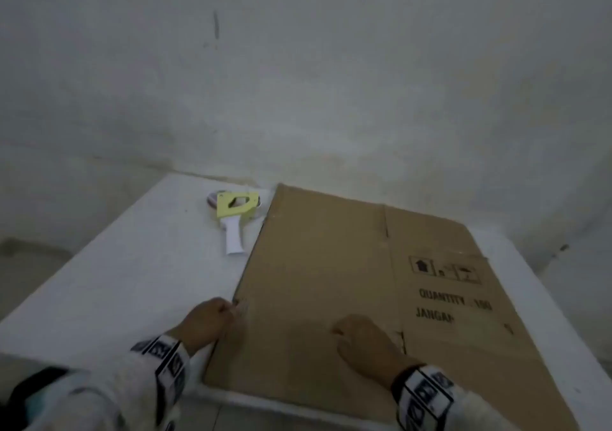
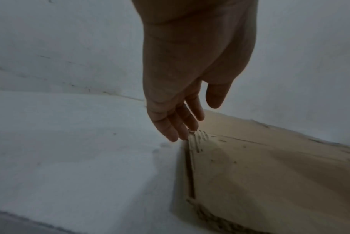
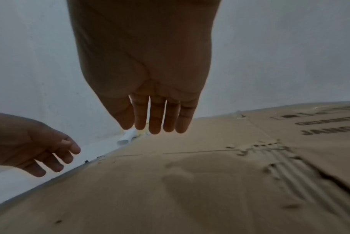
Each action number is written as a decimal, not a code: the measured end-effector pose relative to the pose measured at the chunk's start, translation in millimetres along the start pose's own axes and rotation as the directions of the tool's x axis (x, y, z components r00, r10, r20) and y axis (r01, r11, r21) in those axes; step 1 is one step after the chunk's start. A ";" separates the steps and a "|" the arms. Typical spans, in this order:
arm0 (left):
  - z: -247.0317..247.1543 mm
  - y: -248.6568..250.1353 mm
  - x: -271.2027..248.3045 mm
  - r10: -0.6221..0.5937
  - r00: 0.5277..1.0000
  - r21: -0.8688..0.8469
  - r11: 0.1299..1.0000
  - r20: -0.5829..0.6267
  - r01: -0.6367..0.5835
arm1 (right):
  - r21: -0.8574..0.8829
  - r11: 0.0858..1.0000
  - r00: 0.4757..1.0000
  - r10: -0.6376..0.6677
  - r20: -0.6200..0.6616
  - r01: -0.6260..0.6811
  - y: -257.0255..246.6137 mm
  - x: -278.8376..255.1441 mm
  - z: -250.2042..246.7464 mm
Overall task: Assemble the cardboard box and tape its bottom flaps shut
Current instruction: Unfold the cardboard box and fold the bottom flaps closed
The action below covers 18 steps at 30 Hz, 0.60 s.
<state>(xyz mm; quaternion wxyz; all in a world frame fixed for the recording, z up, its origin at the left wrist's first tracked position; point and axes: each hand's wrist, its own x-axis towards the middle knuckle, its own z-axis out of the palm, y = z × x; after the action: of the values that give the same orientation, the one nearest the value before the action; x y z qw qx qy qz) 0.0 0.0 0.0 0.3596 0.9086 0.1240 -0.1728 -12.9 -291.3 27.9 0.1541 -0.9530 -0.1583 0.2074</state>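
A flattened brown cardboard box (image 1: 347, 275) lies on the white table (image 1: 109, 281), printed side up with black symbols and text at the right. My left hand (image 1: 208, 319) sits at the box's left edge near the front, its fingertips (image 2: 182, 134) touching the edge of the cardboard (image 2: 260, 171), fingers nearly straight. My right hand (image 1: 364, 341) hovers just above the near flap, fingers (image 3: 158, 121) straight and together, holding nothing. A yellow and white tape dispenser (image 1: 233, 217) lies on the table left of the box's far corner.
A grey-white wall (image 1: 298, 66) rises directly behind the table. The table's left edge drops off to a grey floor (image 1: 23, 265). The box (image 3: 190, 182) covers most of the table's right half and overhangs the front edge.
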 end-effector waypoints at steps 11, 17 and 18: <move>6.0 1.0 23.9 -0.199 0.979 -0.100 0.974 0.038 0.201 | -0.102 0.987 0.976 0.142 0.166 -0.126 -47.2 78.3 23.4; 7.3 2.8 34.0 -0.206 0.976 -0.122 0.969 0.065 0.212 | -0.125 0.985 0.967 0.147 0.208 -0.122 -64.7 96.4 17.4; 5.1 4.1 31.9 -0.209 0.977 -0.152 0.965 0.045 0.213 | -0.129 0.985 0.966 0.139 0.219 -0.112 -67.8 96.4 16.2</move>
<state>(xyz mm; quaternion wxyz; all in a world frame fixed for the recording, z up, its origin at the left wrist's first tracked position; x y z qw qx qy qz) 29.3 -3.3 -13.8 0.4107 0.8567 0.2279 -0.2130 47.1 -191.2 4.8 0.0662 -0.9384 -0.1259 0.3151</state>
